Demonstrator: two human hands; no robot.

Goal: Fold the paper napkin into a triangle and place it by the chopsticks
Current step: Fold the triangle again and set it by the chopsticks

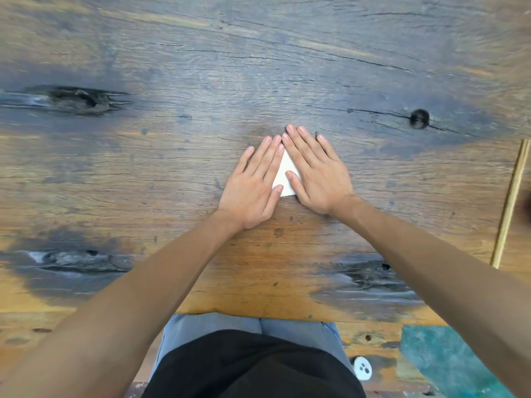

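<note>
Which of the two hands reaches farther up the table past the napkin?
The right hand: its fingertips extend beyond the left hand, which lies slightly lower. Both press flat on the white napkin.

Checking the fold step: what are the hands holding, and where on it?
Neither grips anything; left hand and right hand press flat on the napkin's two slanted sides.

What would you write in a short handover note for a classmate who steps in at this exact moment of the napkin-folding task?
Left hand: flat, fingers spread, pressing the napkin's left side.
Right hand: flat, pressing its right side.
Paper napkin: white, mid-table, mostly covered by both hands; the visible part looks triangular.
Chopsticks: far right on the wooden table, well apart from the napkin.
Done: folding seems finished or nearly so, crease being pressed.
Left: lift the hands, check the triangle, carry it right and lay it beside the chopsticks.
</note>
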